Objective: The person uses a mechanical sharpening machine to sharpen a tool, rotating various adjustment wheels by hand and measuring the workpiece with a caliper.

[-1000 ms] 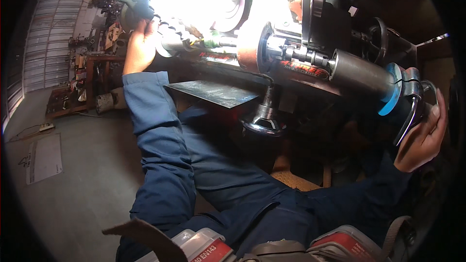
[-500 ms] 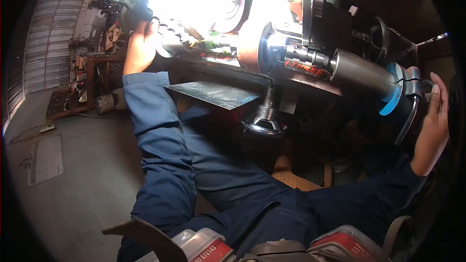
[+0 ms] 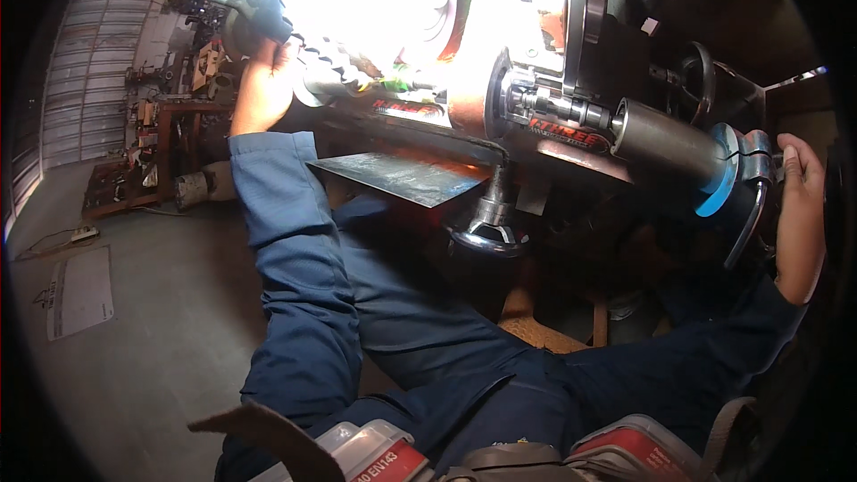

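Note:
My left hand (image 3: 266, 85) is closed at a dark fitting (image 3: 266, 4), beside a twisted metal part (image 3: 323, 67) in strong glare; exactly what it grips is hidden. My right hand (image 3: 801, 192) has curled fingers at the far end of a grey steel clamp (image 3: 757, 161), its grip partly hidden. Beside that clamp are a blue ring (image 3: 717, 192), a bent metal lever (image 3: 745, 228) and a steel cylinder (image 3: 669, 143). A shaft (image 3: 571, 110) runs from the cylinder to a round copper-toned housing (image 3: 469, 100) in the middle of the machine.
A flat metal plate (image 3: 397, 174) juts toward me above my legs, beside a chrome knob (image 3: 486, 241). A handwheel (image 3: 701, 80) sits behind the cylinder. At left are a cluttered wooden bench (image 3: 125, 187), a cable and a white board (image 3: 79, 295) on the floor.
My right hand has risen along the outer end of the clamp and my forearm has shifted right. My left hand keeps its hold. An orange glint now shows on the flat plate.

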